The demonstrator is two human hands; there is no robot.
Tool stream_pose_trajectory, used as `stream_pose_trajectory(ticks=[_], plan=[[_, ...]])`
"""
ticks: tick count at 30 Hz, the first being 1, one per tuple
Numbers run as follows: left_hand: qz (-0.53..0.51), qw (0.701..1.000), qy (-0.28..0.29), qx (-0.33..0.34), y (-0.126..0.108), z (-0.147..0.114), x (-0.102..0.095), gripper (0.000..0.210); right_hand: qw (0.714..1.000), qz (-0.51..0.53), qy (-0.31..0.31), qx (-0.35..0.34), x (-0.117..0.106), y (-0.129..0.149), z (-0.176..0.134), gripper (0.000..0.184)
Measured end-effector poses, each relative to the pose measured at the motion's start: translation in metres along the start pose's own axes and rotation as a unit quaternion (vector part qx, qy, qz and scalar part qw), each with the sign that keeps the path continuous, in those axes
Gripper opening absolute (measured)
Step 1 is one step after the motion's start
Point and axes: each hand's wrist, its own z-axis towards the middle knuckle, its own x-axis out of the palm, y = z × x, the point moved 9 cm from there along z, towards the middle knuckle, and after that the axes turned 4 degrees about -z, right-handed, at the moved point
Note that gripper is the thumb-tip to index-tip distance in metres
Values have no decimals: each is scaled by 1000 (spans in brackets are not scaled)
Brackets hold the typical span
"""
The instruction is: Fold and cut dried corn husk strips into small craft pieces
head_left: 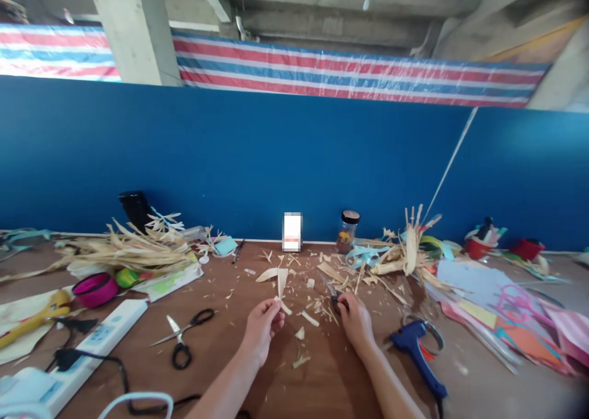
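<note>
My left hand [261,328] is closed in a pinch on a pale strip of dried corn husk [282,280], which points up and away from the fingertips. A second curved husk piece shows beside its upper end; whether the two are joined I cannot tell. To the right, my right hand [357,324] is closed around the dark handles of small scissors [333,293]. Their blades point away from me toward the back left, apart from the husk strip. Husk scraps [310,318] lie on the brown table [248,370] between and beyond the hands.
Black-handled scissors [180,334] lie open on the left, near a white power strip [99,345]. Husk piles [133,250] stand back left and right. A blue glue gun [421,351] lies right. A lidded jar [347,232] and a lit screen [292,230] stand by the blue partition [276,149].
</note>
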Motion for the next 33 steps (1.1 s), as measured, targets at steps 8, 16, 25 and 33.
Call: stream_pose_trajectory(ticks=[8, 16, 25, 33], plan=[[3, 999, -4, 31, 0, -25, 9, 22, 998, 4, 6, -66, -2, 17, -4, 14], [26, 998, -19, 45, 4, -40, 5, 21, 997, 13, 28, -75, 10, 15, 0, 13], [60, 997, -9, 57, -1, -48, -5, 21, 992, 118, -12, -48, -15, 23, -2, 26], [53, 997, -2, 61, -3, -22, 3, 23, 939, 291, 155, -93, -69, 92, -19, 28]])
